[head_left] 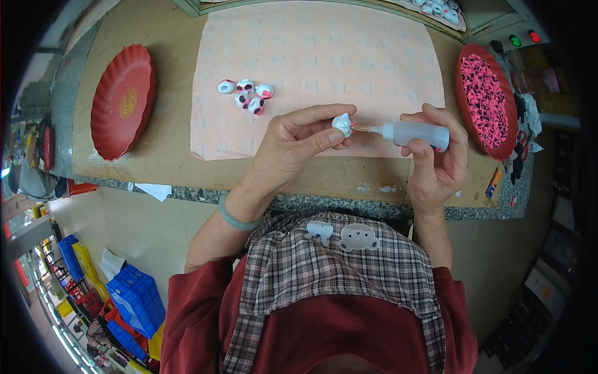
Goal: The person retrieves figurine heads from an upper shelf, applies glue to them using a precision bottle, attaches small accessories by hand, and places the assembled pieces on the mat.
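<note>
Between the thumb and fingers of my left hand [300, 138] is a small white cat-shaped figurine head [342, 124] with a bit of pink at its right side. My right hand [441, 156] is closed round a translucent squeeze bottle [418, 134], held sideways. Its thin nozzle [369, 129] points left, and the tip meets or nearly meets the pink part; I cannot tell which. Beyond my left hand, several small white figurine pieces [245, 85] with pink and black parts lie in a cluster on the pale pink sheet [349, 56].
A red scalloped tray [140, 81] stands at the left of the brown work surface [168, 171]. At the right, another red tray [462, 93] holds many pink and black pieces. A small orange tube [494, 182] lies near the right front edge. Blue crates [136, 299] stand lower left.
</note>
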### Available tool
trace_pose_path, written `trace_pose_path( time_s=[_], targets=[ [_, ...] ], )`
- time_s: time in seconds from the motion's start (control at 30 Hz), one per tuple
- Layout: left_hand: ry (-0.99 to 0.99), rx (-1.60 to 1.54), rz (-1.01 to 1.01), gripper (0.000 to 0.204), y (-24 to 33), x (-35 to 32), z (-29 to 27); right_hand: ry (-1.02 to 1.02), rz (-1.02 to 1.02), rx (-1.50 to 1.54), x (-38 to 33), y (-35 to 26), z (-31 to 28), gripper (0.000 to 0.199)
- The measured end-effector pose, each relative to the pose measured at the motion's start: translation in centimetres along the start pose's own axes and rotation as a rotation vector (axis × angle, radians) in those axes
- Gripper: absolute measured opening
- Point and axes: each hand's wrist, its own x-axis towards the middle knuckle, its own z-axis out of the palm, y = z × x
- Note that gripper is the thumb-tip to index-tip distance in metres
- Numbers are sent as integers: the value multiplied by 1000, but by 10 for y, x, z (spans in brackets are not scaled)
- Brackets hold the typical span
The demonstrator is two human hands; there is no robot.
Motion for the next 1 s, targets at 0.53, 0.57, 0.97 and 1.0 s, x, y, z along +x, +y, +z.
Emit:
trace_pose_path(
  time_s=[0.53,0.57,0.97,1.0],
  targets=[
    [7,-23,8,37,0,0,0,26,-103,-82,-4,2,3,46],
    [8,-20,6,37,0,0,-1,26,-102,-80,-4,2,3,46],
    [5,-13,-3,37,-1,-1,1,9,-118,-99,-4,3,2,45],
    [5,-15,-6,37,-1,-1,1,9,-118,-99,-4,3,2,45]
  ],
)
